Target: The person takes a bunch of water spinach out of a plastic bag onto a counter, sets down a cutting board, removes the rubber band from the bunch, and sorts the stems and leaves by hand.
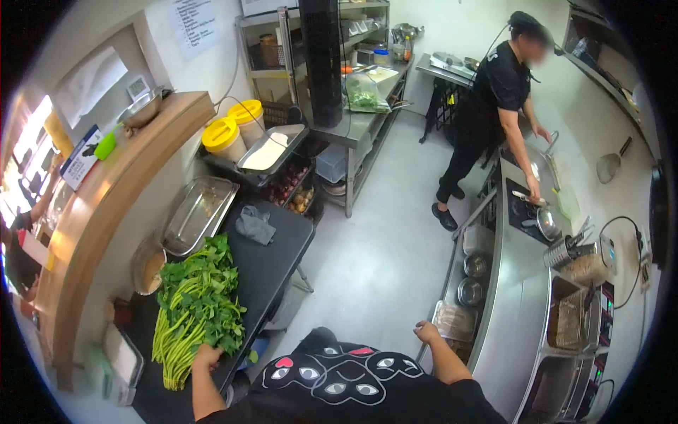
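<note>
A large heap of leafy greens (pixel 194 304) with long pale-green stems lies on the black table (pixel 272 230) to my left. My left hand (pixel 206 356) is at the near right side of the heap, its fingers closed on some of the stems and leaves; the fingertips are partly hidden. Out over the floor on the other side, my right hand (pixel 426 331) is held up with curled fingers and nothing visible in it. It is nearest to a clear-covered tray (pixel 454 320) on the low shelf.
Behind the greens are a metal tray (pixel 200 215), a grey cloth (pixel 255 225) and a bowl (pixel 149 267). Yellow-lidded tubs (pixel 223 139) stand farther back. A co-worker (pixel 498 106) in black handles a pan (pixel 548 222) at the right counter (pixel 505 258). Fryer baskets (pixel 567 321) are nearer.
</note>
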Action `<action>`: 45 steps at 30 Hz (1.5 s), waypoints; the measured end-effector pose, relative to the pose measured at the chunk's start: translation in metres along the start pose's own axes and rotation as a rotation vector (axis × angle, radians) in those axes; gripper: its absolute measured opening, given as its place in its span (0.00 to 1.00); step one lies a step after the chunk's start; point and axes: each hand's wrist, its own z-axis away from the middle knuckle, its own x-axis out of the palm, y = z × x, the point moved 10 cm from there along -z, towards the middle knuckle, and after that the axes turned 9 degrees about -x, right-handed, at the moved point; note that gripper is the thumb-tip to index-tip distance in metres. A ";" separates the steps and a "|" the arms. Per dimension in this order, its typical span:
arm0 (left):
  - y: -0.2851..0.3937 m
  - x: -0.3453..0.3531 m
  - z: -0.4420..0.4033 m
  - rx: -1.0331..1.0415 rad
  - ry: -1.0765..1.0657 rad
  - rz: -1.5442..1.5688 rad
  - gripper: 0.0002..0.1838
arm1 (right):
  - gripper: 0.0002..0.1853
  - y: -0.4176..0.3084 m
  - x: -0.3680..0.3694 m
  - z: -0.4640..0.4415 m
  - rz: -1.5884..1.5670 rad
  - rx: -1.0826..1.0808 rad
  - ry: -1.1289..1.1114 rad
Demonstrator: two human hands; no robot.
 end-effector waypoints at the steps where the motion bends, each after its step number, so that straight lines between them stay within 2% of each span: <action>1: 0.004 0.001 0.003 -0.050 -0.106 -0.122 0.18 | 0.20 0.001 0.001 -0.008 -0.012 0.011 0.000; 3: 0.017 -0.008 0.020 -0.266 -0.355 -0.254 0.19 | 0.20 0.003 0.004 -0.025 0.011 0.026 -0.028; 5: 0.073 -0.034 0.043 -0.275 -0.388 -0.247 0.22 | 0.20 0.002 0.006 -0.047 0.034 0.030 -0.067; 8: 0.216 -0.076 0.070 -0.008 -0.187 -0.213 0.22 | 0.21 0.005 0.003 -0.079 0.001 0.069 -0.121; 10: 0.327 -0.073 0.041 0.224 -0.005 -0.420 0.24 | 0.23 0.026 -0.006 -0.127 -0.131 0.160 -0.110; 13: 0.467 -0.047 0.041 0.646 -0.003 -0.580 0.26 | 0.22 0.006 -0.079 -0.148 -0.161 0.171 0.008; 15: 0.543 -0.025 0.034 0.637 -0.145 -0.498 0.25 | 0.19 0.010 -0.118 -0.176 -0.142 0.146 0.123; 17: 0.630 -0.005 0.045 0.952 0.085 -0.581 0.22 | 0.18 0.009 -0.163 -0.178 -0.248 0.243 0.208; 18: 0.662 0.006 0.051 0.903 0.102 -0.620 0.20 | 0.17 0.011 -0.180 -0.182 -0.304 0.288 0.251; 20: 0.721 0.036 0.074 0.980 -0.023 -0.540 0.19 | 0.17 0.045 -0.185 -0.204 -0.269 0.267 0.273; 21: 0.748 0.056 0.081 1.014 -0.074 -0.605 0.19 | 0.17 0.050 -0.195 -0.216 -0.247 0.253 0.286; 24: 0.806 0.108 0.083 1.120 -0.182 -0.506 0.20 | 0.18 0.066 -0.225 -0.236 -0.253 0.356 0.168; 25: 0.821 0.123 0.080 1.074 -0.219 -0.525 0.21 | 0.19 0.103 -0.213 -0.260 -0.282 0.372 0.118; 27: 0.843 0.148 0.063 1.056 -0.197 -0.537 0.21 | 0.19 0.138 -0.220 -0.299 -0.266 0.369 0.086; 29: 0.866 0.157 0.056 1.004 -0.128 -0.532 0.22 | 0.20 0.148 -0.263 -0.348 -0.179 0.346 0.042; 32: 0.889 0.168 0.053 0.878 -0.114 -0.596 0.22 | 0.21 0.113 -0.335 -0.437 0.039 0.108 -0.020; 34: 0.914 0.174 0.056 0.843 -0.168 -0.528 0.22 | 0.21 0.072 -0.393 -0.495 0.076 0.011 -0.029; 38: 0.955 0.177 0.060 0.817 -0.199 -0.385 0.22 | 0.19 0.001 -0.487 -0.602 -0.044 -0.086 0.068; 42: 0.991 0.175 0.051 0.775 -0.241 -0.306 0.21 | 0.18 -0.072 -0.533 -0.700 -0.054 -0.227 0.093; 45: 1.025 0.172 0.026 0.772 -0.240 -0.269 0.21 | 0.17 -0.119 -0.526 -0.752 -0.032 -0.334 0.021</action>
